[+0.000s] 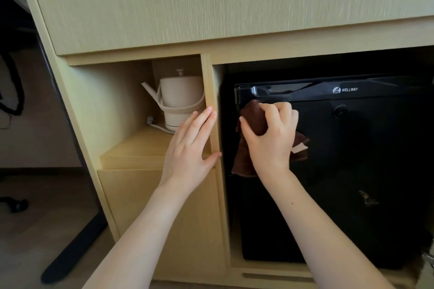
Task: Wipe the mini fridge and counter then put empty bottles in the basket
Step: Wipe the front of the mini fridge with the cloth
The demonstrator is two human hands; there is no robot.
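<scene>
Right hand [270,138] gripping brown cloth [253,116] at 10 o'clock of black mini fridge [352,171]; left hand [187,148] flat on pale wood divider [210,82]. Worktop, bottles seemingly pending.

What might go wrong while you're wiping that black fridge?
The right hand bunches the cloth at the top corner of the fridge, so the rest of the door may get missed, perhaps the pale mark lower down. The left hand rests on the divider by the kettle; a slip might bump it.
</scene>
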